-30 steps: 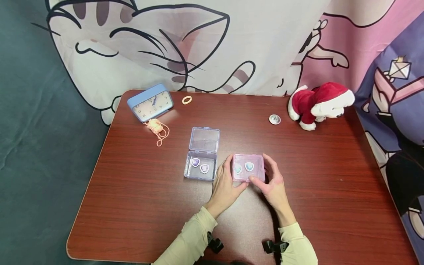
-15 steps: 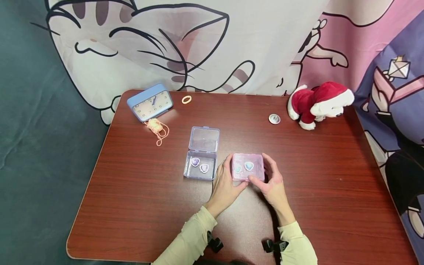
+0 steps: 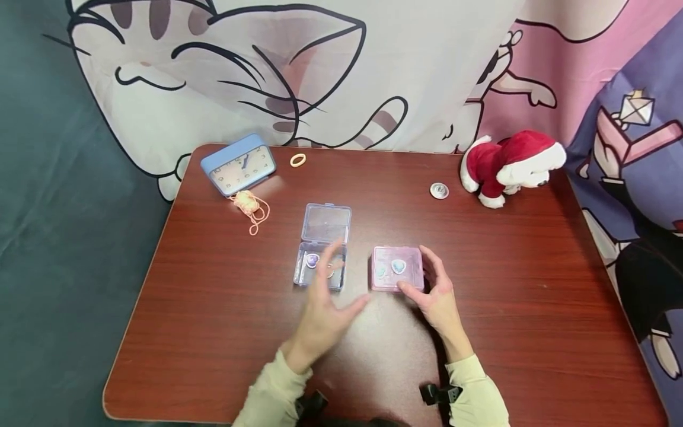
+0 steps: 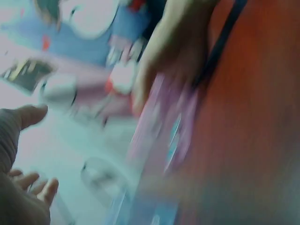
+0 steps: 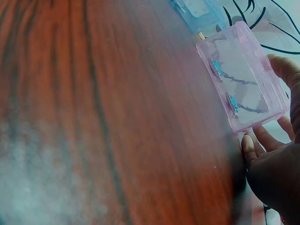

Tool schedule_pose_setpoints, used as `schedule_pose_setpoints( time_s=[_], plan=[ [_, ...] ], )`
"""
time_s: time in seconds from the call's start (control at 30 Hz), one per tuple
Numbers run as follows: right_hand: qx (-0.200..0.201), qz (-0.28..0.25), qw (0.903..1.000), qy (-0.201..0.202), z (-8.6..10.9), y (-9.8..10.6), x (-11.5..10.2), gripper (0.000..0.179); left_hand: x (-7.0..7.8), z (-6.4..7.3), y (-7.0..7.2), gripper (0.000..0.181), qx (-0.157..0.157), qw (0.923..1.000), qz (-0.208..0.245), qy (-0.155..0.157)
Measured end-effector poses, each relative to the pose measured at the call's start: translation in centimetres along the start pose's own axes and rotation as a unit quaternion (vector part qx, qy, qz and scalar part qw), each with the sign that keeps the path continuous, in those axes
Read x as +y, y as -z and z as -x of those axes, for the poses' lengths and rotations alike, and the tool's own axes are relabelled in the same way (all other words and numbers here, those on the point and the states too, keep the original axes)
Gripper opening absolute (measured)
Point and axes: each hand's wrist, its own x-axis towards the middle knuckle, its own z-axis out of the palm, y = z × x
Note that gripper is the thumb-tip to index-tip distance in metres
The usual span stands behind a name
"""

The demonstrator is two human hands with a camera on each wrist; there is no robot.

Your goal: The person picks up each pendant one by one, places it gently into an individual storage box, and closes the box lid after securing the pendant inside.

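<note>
My right hand [image 3: 441, 303] holds a closed clear pink plastic box [image 3: 388, 283] on the table, thumb on the near edge and fingers along the right side. Two teal gem-like pieces with pale rims lie inside it; the right wrist view shows the teal gems [image 5: 216, 69] through the wall. My left hand [image 3: 315, 323] is off the pink box, fingers spread, holding nothing. Its fingers partly cover a clear bluish box [image 3: 326, 224] whose lid stands open. A purple gem piece [image 3: 312, 260] lies in that box; a second piece is mostly hidden. The left wrist view is blurred.
A blue clock [image 3: 240, 163] stands at the back left, with peach yarn [image 3: 248, 203] before it. A cream ring [image 3: 297, 160] and a small round silver item [image 3: 439, 190] lie toward the back. A plush dog [image 3: 509, 166] in red sits at the back right.
My left hand has let go of the pink box and moved left, in front of the bluish box. My right hand keeps its hold. The head view has shifted slightly.
</note>
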Motion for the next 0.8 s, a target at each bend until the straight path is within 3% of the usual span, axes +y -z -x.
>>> schedule_pose_setpoints(
  time_s=[0.07,0.17,0.3,0.4,0.5,0.8],
  plan=[
    [0.003,0.002,1.0000,-0.003,0.0,0.0,0.0,0.091,-1.3,-0.9,2.6,0.105,0.019,0.9995,0.009,-0.022],
    [-0.001,0.006,1.0000,-0.007,0.0,0.1,0.0,0.091,-3.9,-1.8,6.4,0.105,0.033,0.9994,-0.001,0.008],
    [-0.008,-0.002,1.0000,-0.002,0.0,0.2,0.1,0.091,-6.7,-1.9,9.5,0.105,-0.021,0.9975,-0.005,0.068],
    [-0.007,-0.012,0.9999,0.005,0.0,0.3,0.1,0.090,-8.1,-1.7,10.1,0.108,-0.080,0.9924,-0.005,0.093],
    [-0.005,-0.012,0.9999,0.004,0.0,0.2,0.2,0.091,-8.9,-1.4,9.9,0.110,-0.109,0.9891,0.004,0.099],
    [0.000,-0.018,0.9998,0.005,0.0,0.0,0.2,0.092,-9.3,-0.9,8.9,0.111,-0.112,0.9877,0.024,0.107]
  ],
)
